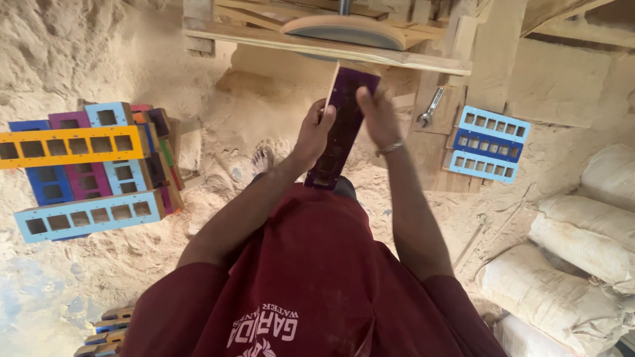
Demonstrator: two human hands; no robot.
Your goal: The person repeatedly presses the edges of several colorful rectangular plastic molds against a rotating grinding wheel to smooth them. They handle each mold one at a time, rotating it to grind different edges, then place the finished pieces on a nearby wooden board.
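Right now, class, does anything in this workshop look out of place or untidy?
Yes. A spanner lies loose on the wooden frame beside the blue slotted pieces. On the sandy floor, the pile of coloured slotted pieces is stacked crookedly. Both hands grip the purple piece steadily.

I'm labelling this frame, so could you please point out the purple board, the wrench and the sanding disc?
purple board point(345, 125): head view, middle of its painted face, between the hands.
wrench point(431, 106): head view, on its shaft against the wooden frame.
sanding disc point(344, 30): head view, on its near edge above the board.

Purple slotted wooden strip point(343, 129), end against disc
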